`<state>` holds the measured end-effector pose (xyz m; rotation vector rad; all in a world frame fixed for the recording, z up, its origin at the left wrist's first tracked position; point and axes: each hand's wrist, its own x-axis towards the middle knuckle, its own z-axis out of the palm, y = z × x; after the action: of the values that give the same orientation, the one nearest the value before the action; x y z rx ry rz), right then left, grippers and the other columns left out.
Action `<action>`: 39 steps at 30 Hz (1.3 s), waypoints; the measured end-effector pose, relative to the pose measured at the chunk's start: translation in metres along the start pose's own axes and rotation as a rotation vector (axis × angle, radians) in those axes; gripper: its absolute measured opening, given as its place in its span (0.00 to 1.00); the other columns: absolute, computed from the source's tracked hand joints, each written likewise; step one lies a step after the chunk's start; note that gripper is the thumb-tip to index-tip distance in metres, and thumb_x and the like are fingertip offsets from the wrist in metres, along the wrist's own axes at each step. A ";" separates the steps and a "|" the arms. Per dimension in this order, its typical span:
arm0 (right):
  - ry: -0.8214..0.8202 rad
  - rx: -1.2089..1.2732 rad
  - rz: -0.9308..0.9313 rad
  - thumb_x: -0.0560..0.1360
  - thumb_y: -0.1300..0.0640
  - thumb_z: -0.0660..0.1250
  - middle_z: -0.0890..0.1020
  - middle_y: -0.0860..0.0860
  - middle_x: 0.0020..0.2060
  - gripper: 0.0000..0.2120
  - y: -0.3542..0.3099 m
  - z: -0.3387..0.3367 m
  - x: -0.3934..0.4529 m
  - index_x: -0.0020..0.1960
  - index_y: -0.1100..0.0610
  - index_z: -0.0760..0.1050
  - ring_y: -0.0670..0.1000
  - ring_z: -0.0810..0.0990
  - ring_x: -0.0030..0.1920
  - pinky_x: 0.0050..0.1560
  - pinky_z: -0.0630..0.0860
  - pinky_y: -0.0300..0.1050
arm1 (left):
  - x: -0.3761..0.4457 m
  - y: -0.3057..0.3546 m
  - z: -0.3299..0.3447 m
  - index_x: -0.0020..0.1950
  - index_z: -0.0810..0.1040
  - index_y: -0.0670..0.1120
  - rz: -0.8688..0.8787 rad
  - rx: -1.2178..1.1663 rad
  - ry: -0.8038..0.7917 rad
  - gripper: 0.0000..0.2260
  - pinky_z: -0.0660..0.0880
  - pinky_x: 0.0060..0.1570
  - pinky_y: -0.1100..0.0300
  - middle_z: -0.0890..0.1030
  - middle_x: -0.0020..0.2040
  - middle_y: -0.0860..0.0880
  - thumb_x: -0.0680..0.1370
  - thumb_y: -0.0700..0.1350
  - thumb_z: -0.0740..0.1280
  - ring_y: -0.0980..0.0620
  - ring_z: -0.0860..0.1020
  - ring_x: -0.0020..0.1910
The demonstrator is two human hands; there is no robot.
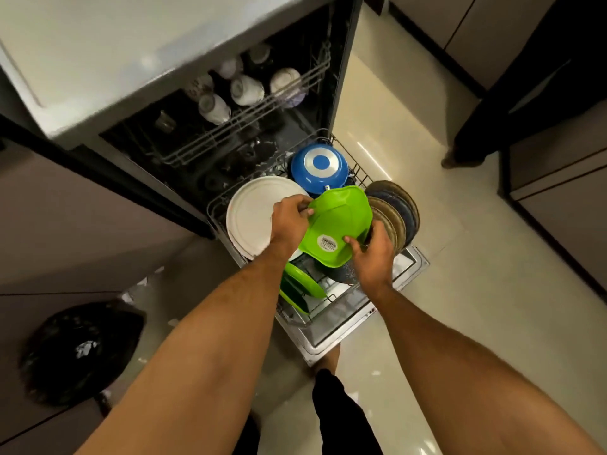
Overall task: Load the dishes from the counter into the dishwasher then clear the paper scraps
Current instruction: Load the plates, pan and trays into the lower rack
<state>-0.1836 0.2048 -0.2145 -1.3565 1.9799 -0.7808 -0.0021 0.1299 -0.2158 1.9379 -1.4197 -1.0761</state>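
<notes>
Both of my hands hold a bright green plastic plate [338,221], its underside with a round sticker facing me, over the pulled-out lower rack [361,174] of the dishwasher. My left hand [289,221] grips its left rim and my right hand [372,254] grips its lower right edge. In the rack stand a large white plate [253,211], a blue bowl [320,167] upside down, several brown and dark plates [395,211] on edge, and more green plates [302,284] below my hands. White cups [246,90] sit in the upper rack.
The dishwasher door [345,326] lies open toward my legs. A bin with a black bag [82,353] stands at the lower left, with white paper scraps [138,290] on the floor near it. Cabinets line the left and right; pale tiled floor runs to the right.
</notes>
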 end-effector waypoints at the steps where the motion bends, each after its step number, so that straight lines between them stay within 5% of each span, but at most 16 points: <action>1: 0.005 -0.009 0.009 0.74 0.53 0.76 0.79 0.52 0.51 0.18 0.012 0.003 0.002 0.57 0.56 0.70 0.54 0.76 0.50 0.50 0.77 0.58 | 0.004 -0.005 0.013 0.53 0.85 0.45 -0.006 -0.001 -0.018 0.08 0.79 0.55 0.52 0.86 0.45 0.48 0.74 0.38 0.73 0.49 0.83 0.48; 11: -0.026 -0.088 0.102 0.75 0.56 0.75 0.77 0.55 0.47 0.16 0.101 0.044 0.006 0.53 0.57 0.69 0.57 0.75 0.47 0.46 0.74 0.53 | 0.026 -0.070 0.097 0.54 0.85 0.44 -0.030 0.047 -0.124 0.09 0.79 0.56 0.50 0.87 0.48 0.46 0.74 0.36 0.73 0.48 0.84 0.51; 25: -0.150 -0.150 0.168 0.79 0.59 0.70 0.81 0.57 0.48 0.09 0.128 0.077 0.005 0.54 0.59 0.72 0.56 0.78 0.46 0.43 0.65 0.44 | 0.045 -0.112 0.128 0.61 0.83 0.40 -0.095 0.123 -0.243 0.14 0.77 0.61 0.53 0.85 0.54 0.42 0.75 0.36 0.73 0.46 0.83 0.56; 29: -0.182 -0.215 0.209 0.81 0.58 0.66 0.83 0.60 0.48 0.08 0.128 0.081 0.008 0.59 0.61 0.73 0.63 0.82 0.47 0.42 0.72 0.50 | 0.046 -0.119 0.133 0.64 0.81 0.41 -0.104 0.150 -0.296 0.18 0.76 0.62 0.54 0.84 0.57 0.43 0.75 0.40 0.75 0.46 0.82 0.56; 39: -0.202 -0.257 0.280 0.82 0.57 0.66 0.84 0.57 0.48 0.09 0.116 0.085 0.020 0.60 0.60 0.75 0.59 0.83 0.48 0.47 0.79 0.51 | 0.049 -0.122 0.136 0.71 0.76 0.41 -0.137 0.143 -0.291 0.25 0.73 0.66 0.52 0.81 0.64 0.42 0.74 0.41 0.76 0.45 0.79 0.62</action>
<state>-0.1929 0.2096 -0.3594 -1.2046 2.0967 -0.2569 -0.0411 0.1313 -0.4006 2.0686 -1.5717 -1.4008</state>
